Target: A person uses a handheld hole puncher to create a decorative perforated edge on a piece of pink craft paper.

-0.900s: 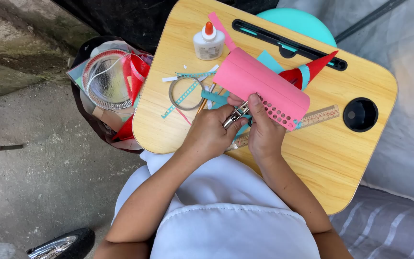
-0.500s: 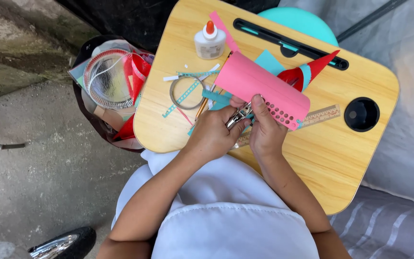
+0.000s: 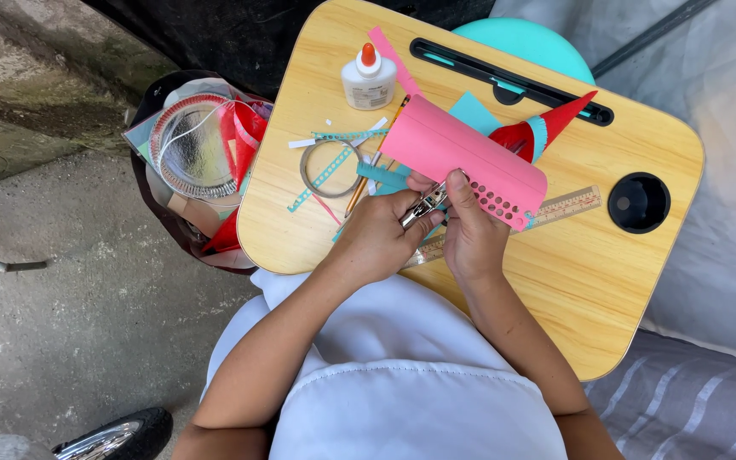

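Fingers (image 3: 462, 192) of the right hand (image 3: 474, 234) pinch the near edge of the rolled pink paper sheet (image 3: 462, 158), its long axis slanting across the wooden tabletop (image 3: 606, 281). Left hand (image 3: 376, 238) clenches a small metal hole punch (image 3: 423, 204) at that same edge.

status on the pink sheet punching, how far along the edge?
Done: a band of punched holes runs along the right part of the pink paper's near edge. In hand: left hand grips the metal hole punch at that edge while right hand steadies the sheet. Left: the edge stretch left of the punch shows no holes, though the hands partly cover it.
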